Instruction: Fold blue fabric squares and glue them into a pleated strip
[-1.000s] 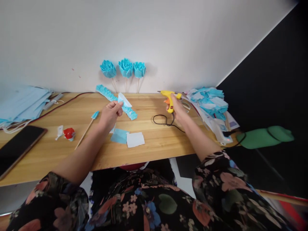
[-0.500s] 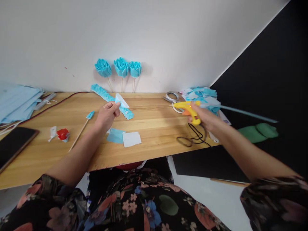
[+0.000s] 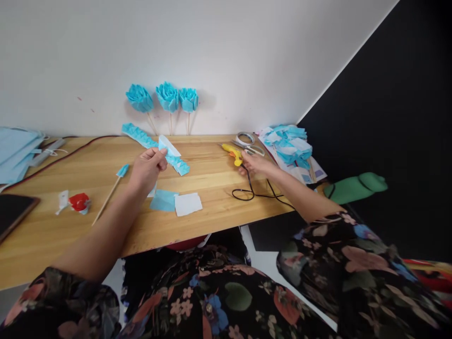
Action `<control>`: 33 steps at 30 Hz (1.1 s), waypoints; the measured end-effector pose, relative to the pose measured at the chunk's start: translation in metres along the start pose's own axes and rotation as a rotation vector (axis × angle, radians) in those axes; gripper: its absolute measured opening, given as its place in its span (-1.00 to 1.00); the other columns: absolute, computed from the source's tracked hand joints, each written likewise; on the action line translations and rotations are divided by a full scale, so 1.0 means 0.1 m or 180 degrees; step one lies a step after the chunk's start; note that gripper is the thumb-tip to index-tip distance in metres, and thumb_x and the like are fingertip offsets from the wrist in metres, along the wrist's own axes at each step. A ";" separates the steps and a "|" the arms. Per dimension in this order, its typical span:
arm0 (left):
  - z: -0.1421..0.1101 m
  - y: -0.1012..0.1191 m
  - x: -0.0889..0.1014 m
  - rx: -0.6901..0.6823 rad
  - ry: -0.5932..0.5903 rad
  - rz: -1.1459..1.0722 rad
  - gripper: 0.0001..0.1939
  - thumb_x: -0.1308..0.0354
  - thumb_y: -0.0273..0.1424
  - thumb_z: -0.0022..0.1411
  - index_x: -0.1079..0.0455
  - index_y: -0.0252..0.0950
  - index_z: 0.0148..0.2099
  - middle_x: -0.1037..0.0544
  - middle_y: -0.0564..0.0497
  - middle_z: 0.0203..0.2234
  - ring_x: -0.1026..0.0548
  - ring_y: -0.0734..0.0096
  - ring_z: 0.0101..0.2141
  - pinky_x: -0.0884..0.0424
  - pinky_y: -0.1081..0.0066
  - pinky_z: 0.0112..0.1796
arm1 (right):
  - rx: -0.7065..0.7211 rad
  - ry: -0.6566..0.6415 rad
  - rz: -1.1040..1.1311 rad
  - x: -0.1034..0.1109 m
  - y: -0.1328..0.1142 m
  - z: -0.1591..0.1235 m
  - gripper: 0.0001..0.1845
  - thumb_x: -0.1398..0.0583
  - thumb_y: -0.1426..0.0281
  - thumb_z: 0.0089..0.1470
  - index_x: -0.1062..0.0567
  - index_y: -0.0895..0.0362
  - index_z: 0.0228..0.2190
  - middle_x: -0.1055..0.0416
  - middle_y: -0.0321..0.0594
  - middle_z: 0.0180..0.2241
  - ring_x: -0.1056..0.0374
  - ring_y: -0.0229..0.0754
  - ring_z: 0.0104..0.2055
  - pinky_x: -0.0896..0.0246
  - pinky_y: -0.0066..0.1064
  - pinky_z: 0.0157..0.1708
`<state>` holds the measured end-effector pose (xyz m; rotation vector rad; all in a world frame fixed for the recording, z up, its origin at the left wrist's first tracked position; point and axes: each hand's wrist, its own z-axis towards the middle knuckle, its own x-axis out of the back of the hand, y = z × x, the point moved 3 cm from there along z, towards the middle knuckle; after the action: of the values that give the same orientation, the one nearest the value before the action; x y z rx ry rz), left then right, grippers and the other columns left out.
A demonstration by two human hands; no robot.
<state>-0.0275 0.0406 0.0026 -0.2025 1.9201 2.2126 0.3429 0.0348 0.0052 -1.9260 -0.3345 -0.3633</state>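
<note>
While a blue square [image 3: 163, 200] and a white square [image 3: 188, 204] lie below centre-left of the frame, the left hand [image 3: 147, 167] beyond them pinches a folded blue-and-white piece [image 3: 170, 147] between fingertips; near centre, the half-curled right hand [image 3: 254, 164] is at the handle of a yellow glue gun [image 3: 231, 153], its hold unclear. Three blue flowers [image 3: 167, 97] stand beyond, upper left.

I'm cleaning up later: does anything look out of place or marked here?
Small reddish marks dot the pale wall, left of the blue flowers; they look like stains. A crumpled red thing lies on the table near the phone, perhaps litter.
</note>
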 end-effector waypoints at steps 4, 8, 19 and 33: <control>0.01 -0.03 0.01 0.0034 -0.0003 0.0036 -0.63 -0.32 -0.26 0.16 -0.26 -0.25 -0.55 -0.26 0.12 -0.68 -0.23 0.53 -0.60 -0.16 0.42 -0.49 | 0.0657 0.0758 -0.1668 0.56 -0.18 0.10 -0.62 -0.21 0.11 0.19 -0.55 0.14 -0.48 -0.55 -0.21 -0.52 -0.41 -0.23 -0.55 -0.24 -0.46 -0.56; 0.02 -0.05 0.02 0.0020 0.0013 0.0077 -0.64 -0.32 -0.24 0.16 -0.27 -0.25 -0.54 -0.26 0.12 -0.68 -0.23 0.53 -0.60 -0.16 0.42 -0.49 | 0.0666 0.1081 -0.3127 0.89 -0.20 0.34 -0.73 -0.17 0.28 0.17 -0.63 0.16 -0.32 -0.63 -0.16 -0.36 -0.49 -0.12 -0.31 -0.23 -0.41 -0.36; 0.03 -0.09 0.05 0.0052 0.0020 0.0123 -0.64 -0.32 -0.23 0.16 -0.27 -0.24 -0.54 -0.26 0.12 -0.68 -0.22 0.51 -0.59 -0.16 0.42 -0.49 | 0.0728 0.0471 -0.3612 0.84 0.08 0.58 -0.60 -0.26 0.07 0.06 -0.63 0.02 -0.14 -0.63 -0.21 -0.25 -0.45 -0.13 -0.27 -0.12 -0.44 -0.38; 0.03 -0.06 0.03 0.0164 0.0091 0.0022 -0.66 -0.34 -0.28 0.12 -0.31 -0.24 -0.57 -0.29 0.10 -0.69 -0.23 0.52 -0.59 -0.17 0.43 -0.51 | 0.0722 0.1470 -0.3435 1.06 0.10 0.49 -0.53 -0.21 0.11 0.16 -0.55 0.11 0.00 -0.54 -0.02 0.02 -0.43 0.02 0.01 -0.23 -0.32 -0.16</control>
<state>-0.0291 0.0442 -0.0040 -0.2210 1.9932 2.1733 0.4483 0.0833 0.0217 -1.2340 -1.0369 -1.3723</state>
